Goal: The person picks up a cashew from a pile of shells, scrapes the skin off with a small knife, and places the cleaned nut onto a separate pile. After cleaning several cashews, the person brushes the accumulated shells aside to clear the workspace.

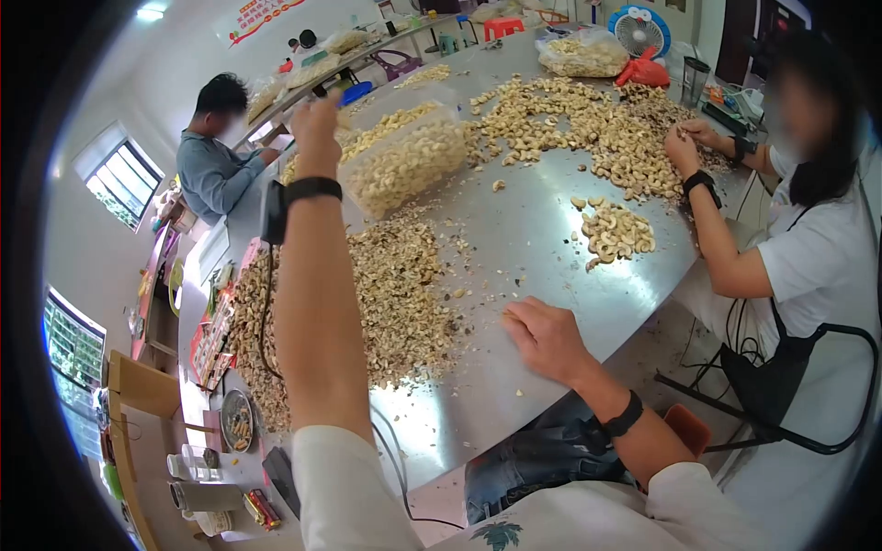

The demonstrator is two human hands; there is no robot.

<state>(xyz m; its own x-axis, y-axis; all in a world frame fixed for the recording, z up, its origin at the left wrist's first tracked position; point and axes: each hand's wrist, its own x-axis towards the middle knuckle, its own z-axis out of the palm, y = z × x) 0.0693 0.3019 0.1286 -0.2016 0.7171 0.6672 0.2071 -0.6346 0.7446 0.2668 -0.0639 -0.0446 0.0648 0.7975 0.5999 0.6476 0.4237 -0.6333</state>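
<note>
My left hand (pixel 317 138) is raised at the end of my outstretched arm, beside a clear plastic bin (pixel 409 170) full of pale cashew kernels. Its fingers are closed; a small dark tip shows above them, too small to name. On the metal table (pixel 537 220), near the front edge, rests my right hand (pixel 547 340) with its fingers curled in. Whatever those fingers may hold is hidden. A broad heap of broken cashew bits and skins (pixel 395 294) spreads under and beside my left forearm. A small pile of whole cashews (pixel 616 231) lies beyond my right hand.
At the right, a co-worker's hands (pixel 684 147) work by a large cashew heap (pixel 570 119). Another person (pixel 216 156) sits at the far left. A filled plastic bag (pixel 583 53) and a blue fan (pixel 640 32) stand at the back. A cable (pixel 395 450) hangs over the front edge.
</note>
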